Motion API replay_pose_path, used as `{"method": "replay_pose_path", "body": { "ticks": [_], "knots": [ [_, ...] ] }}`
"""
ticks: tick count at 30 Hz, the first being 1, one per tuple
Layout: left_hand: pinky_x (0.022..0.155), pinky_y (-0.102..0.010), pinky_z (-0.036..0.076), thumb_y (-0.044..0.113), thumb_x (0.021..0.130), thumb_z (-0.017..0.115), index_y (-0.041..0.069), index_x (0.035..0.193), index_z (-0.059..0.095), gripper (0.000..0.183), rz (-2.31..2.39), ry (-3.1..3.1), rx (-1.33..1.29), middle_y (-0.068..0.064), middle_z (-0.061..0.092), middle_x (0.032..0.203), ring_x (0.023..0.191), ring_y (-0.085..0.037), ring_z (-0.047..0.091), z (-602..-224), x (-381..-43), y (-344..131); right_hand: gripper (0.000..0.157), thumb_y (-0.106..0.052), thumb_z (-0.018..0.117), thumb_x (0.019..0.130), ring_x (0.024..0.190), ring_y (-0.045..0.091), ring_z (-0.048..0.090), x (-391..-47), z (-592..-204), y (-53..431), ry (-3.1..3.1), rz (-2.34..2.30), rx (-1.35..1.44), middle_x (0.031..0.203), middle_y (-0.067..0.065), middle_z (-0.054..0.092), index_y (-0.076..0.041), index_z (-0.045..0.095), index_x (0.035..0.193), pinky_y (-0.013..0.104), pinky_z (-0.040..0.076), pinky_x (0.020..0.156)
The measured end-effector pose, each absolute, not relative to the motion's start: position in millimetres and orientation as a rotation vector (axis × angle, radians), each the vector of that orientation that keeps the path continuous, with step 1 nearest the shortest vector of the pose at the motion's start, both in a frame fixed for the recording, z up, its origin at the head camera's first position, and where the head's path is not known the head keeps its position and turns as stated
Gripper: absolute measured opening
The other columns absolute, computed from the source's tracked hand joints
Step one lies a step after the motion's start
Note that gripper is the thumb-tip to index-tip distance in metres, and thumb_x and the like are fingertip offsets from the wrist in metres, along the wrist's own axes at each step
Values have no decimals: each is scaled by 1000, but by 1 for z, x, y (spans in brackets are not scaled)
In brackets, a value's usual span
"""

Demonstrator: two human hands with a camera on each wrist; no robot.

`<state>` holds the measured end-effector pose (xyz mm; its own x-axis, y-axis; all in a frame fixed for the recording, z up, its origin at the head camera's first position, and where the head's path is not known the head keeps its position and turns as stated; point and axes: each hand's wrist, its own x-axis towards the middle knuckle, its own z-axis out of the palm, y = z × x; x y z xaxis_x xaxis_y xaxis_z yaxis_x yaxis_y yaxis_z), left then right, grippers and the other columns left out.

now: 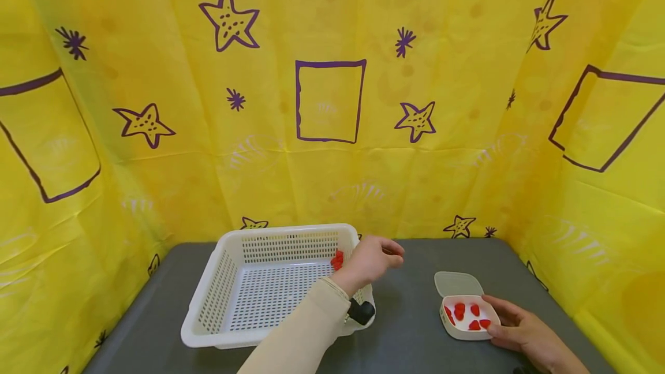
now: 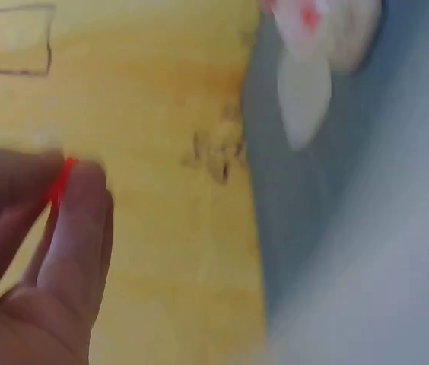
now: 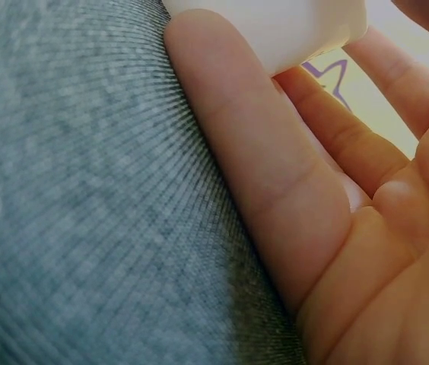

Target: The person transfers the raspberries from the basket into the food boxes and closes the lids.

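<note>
Over the feed, my left hand (image 1: 370, 258) pinches a red piece (image 2: 63, 182) beyond the basket's (image 1: 200, 336) right rim. The white box (image 1: 464, 335) lies rightward and nearer me than those fingertips, well apart; my right hand (image 1: 525, 331) grips its right side.

Lightly creased yellow cloth (image 1: 322, 183), printed with purple-outlined stars (image 1: 229, 21), spiky purple bursts (image 1: 404, 42) and four-sided outlines (image 1: 331, 101), hangs behind the dark grey worktop (image 1: 407, 316) and along both its sides.
</note>
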<state>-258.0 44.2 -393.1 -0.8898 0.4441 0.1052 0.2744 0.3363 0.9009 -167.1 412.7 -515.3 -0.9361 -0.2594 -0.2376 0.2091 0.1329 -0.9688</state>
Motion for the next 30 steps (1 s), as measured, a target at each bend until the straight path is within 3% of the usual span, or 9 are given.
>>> {"method": "replay_pose_path", "body": {
  "ticks": [6,15,22,30],
  "knots": [
    [71,-33,52,9,88,76,16,93,77,9,1780,2328,490,7,68,83,77,-11,62,-401,-240,75,63,-13,60,101,113,25,55,-167,-515,412,2091,-1844,-28,146,23,42,3,28,153,46,51,92],
    [60,-27,47,1,85,77,11,88,77,10,2097,2175,309,4,68,76,71,-11,61,-425,-218,123,68,-13,64,99,113,26,55,-167,-513,410,2123,-1828,10,148,27,38,5,26,153,47,50,93],
    [62,-25,52,-6,80,77,11,81,75,17,2166,2135,176,4,65,71,67,-11,60,-451,-205,158,65,-11,62,99,113,24,56,-166,-512,411,2093,-1863,-41,146,22,42,5,27,152,45,51,93],
    [63,-32,57,-12,76,76,5,80,75,18,2187,2117,111,2,62,69,62,-11,59,-477,-197,178,61,-11,60,101,112,22,57,-168,-515,412,2057,-1887,-67,144,18,46,3,31,152,44,51,93]
  ]
}}
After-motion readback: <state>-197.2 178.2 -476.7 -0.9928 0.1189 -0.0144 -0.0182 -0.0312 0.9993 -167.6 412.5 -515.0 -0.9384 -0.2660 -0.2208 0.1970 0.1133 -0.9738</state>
